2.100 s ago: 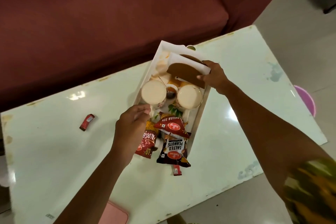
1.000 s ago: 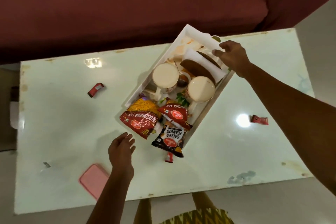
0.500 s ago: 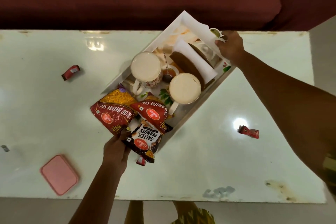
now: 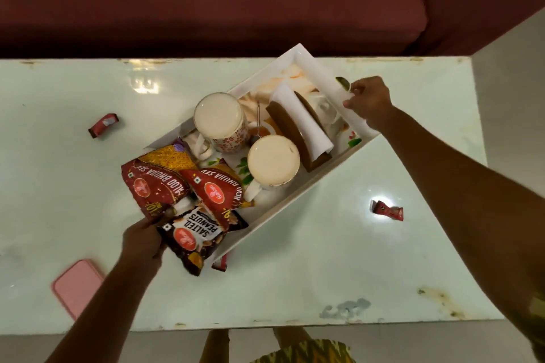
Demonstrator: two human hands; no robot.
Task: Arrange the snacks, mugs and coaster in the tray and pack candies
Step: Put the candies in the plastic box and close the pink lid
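A white tray (image 4: 287, 203) sits askew on the pale table. It holds two mugs (image 4: 219, 121) (image 4: 273, 160), a brown coaster holder (image 4: 298, 134) with white paper, and snack packets: two red Aloo Bhujia Sev packs (image 4: 153, 186) (image 4: 218, 188) and a dark Salted Peanuts pack (image 4: 194, 234). My left hand (image 4: 144, 242) grips the tray's near end under the packets. My right hand (image 4: 368, 102) grips the tray's far end. Red candies lie loose on the table: one at left (image 4: 103, 125), one at right (image 4: 387, 209), one under the tray's near corner (image 4: 220, 263).
A pink flat case (image 4: 77, 286) lies near the table's front left edge. A dark red sofa (image 4: 206, 0) runs along the table's far side. Bare floor shows to the right and in front of the table.
My left hand moved from the bare table to the tray's near end and took hold. My right hand shifted onto the far end. The head view swung so the table looks square-on.
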